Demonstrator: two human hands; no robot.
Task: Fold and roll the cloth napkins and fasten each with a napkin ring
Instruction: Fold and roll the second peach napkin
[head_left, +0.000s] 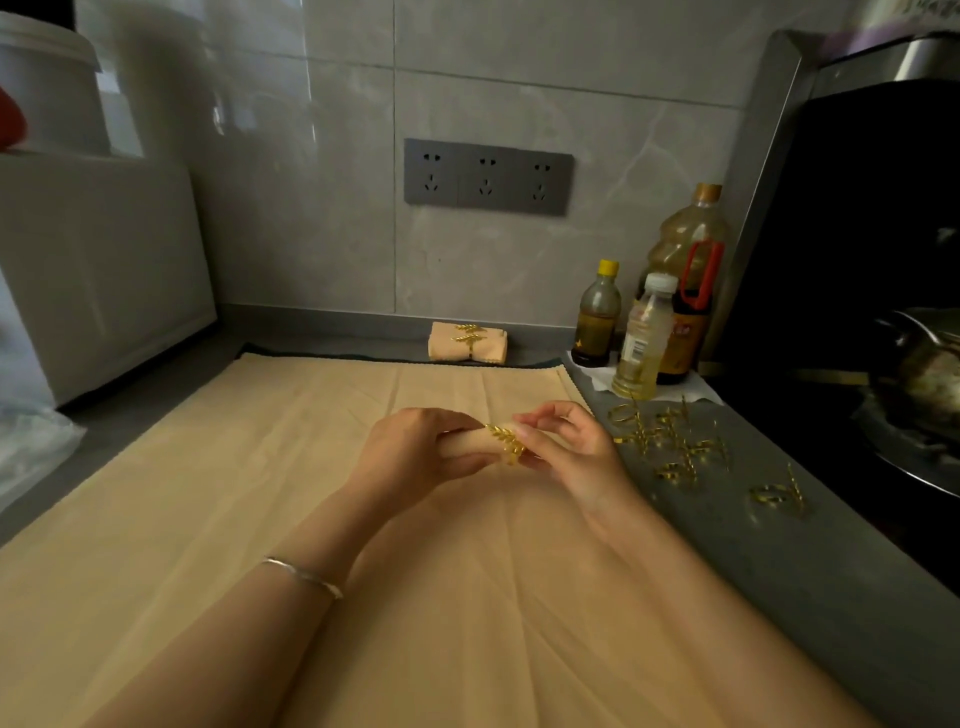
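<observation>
Centrally, both hands are raised just above a beige cloth (234, 509) spread flat over the grey counter (789, 566). The left hand (415, 452), with a silver bracelet (304, 576) on its wrist, has fingers and thumb curled round a rolled napkin (480, 441), which lies roughly level between the two hands. A gold leaf-pattern napkin ring (508, 444) sits around the right end of that roll. The right hand (566, 447) pinches the ring between thumb and forefinger, with the remaining fingers loosely bent above it. How far the ring has passed along the roll cannot be judged, as the fingers cover that end.

At the far edge of the cloth, against the tiled wall, lies a finished napkin bundle (467, 343) with its own gold ring around it. Spare gold rings (670, 441) are scattered on the bare counter right of the cloth, close to the right hand. Behind them stand three bottles (644, 343). A grey triple socket panel (488, 176) is fixed to the wall.
</observation>
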